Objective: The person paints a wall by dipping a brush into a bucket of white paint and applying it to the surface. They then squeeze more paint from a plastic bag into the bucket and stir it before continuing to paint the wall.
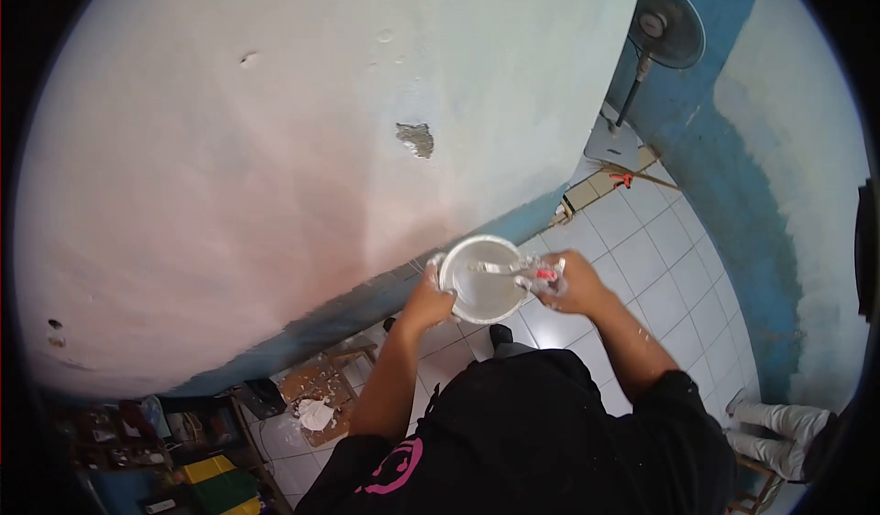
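My left hand (429,302) grips the left rim of a round white tub (483,306), its fingers smeared with white paste. The tub is tilted so that its pale inside faces me. In my right hand (573,284), also coated with white, is a putty knife (500,268) with red on its handle. Its white-smeared end reaches over the tub's opening from the right. Beyond both hands rises a pale wall (312,139) with a rough grey bare patch (416,139) and a few smaller marks.
A standing fan (653,26) is at the far right corner, with an orange-red handled thing (621,180) near its base. Lower left, a wooden stool (316,382) bears white debris beside a cluttered shelf (137,432). Another person's legs (779,432) show at lower right on the tiled floor (665,277).
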`<state>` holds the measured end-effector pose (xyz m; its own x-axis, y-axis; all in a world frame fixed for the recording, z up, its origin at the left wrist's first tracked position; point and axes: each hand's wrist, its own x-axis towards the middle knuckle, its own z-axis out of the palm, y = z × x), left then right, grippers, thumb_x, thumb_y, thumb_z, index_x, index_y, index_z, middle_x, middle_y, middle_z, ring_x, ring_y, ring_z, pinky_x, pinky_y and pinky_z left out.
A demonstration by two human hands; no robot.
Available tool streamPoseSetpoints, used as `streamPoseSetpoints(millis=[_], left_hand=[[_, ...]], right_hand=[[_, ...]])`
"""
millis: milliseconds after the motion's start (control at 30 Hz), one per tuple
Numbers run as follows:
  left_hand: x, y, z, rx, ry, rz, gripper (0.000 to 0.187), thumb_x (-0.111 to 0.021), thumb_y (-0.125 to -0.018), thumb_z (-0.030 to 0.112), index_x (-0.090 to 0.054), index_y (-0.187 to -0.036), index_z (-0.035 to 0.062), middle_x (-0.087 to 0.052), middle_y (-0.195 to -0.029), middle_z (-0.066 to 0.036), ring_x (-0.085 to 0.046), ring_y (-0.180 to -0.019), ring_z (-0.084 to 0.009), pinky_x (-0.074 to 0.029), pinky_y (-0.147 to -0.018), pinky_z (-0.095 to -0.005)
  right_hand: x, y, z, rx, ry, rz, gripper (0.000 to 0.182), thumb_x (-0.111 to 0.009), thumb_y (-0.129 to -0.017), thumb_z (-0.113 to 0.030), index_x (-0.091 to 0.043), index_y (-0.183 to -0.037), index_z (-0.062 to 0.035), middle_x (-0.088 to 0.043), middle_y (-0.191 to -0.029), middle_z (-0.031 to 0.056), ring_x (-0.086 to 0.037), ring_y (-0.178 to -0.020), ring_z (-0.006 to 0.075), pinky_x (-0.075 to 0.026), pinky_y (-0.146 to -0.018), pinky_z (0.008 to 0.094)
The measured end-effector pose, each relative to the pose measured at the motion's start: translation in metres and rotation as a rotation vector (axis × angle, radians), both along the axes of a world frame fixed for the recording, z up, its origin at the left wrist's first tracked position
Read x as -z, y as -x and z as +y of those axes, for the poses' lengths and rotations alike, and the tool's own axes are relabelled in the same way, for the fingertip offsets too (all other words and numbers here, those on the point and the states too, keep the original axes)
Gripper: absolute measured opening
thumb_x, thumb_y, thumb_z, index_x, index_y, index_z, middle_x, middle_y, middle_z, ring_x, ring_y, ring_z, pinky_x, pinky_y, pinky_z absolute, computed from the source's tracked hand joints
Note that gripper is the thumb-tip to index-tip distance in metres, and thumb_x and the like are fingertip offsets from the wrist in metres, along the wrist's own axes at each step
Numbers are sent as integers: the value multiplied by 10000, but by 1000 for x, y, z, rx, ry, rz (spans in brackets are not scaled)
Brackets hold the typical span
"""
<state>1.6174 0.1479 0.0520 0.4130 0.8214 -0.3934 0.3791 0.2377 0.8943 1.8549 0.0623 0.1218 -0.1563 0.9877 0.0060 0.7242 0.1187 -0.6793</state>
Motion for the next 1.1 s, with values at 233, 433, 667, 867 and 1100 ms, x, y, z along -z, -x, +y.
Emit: streamPoseSetpoints(millis=[233, 433, 667, 867, 1100], left_hand=[[76, 25, -58, -233, 437, -176, 605, -401, -764, -49, -147, -1285, 122, -435, -1171, -231, -624, -818, -343, -581, -550, -395], [86, 16, -69, -322, 506, -227, 560, -370, -773, -25, -139, -1265, 111, -453, -1140, -253, -628, -808, -379, -577, -599, -450], [85, -16, -35, -369, 643, -348, 470, -362, -786, 12, -182, -1211, 103, -433, -1152, -268, -617, -841, -403, -560, -642, -497], [86, -74, -2, -400, 566, -239, 508, -355, -780, 16, -224, -1267, 85, -510, -1101, -253, -622, -837, -394, -567, -648, -473], [70, -150, 36, -342, 508, -167, 546, -332, -792, -2, -164, -1298, 120, -457, -1162, -258, -602, -873, -418, -580, -634, -466]], right_hand=[[98, 47, -43, 254, 179, 720, 193, -603, -784, -76, -626, -949, 22, -661, -832, 72, -597, -741, 116, -480, -683, 274], [120, 47, -40, 436, 256, 939, 178, -607, -800, -95, -626, -937, 17, -641, -807, 48, -574, -682, 84, -457, -598, 223], [116, 5, -1, 529, 163, 1125, 141, -594, -836, -124, -619, -904, -3, -626, -770, 40, -582, -656, 93, -473, -556, 233], [133, -56, 24, 760, 257, 1306, 263, -651, -827, -200, -553, -972, -4, -627, -810, 83, -613, -659, 156, -499, -543, 269], [163, -134, 50, 624, 231, 1328, 170, -622, -837, -147, -604, -920, 0, -633, -824, 32, -591, -717, 89, -473, -625, 230]])
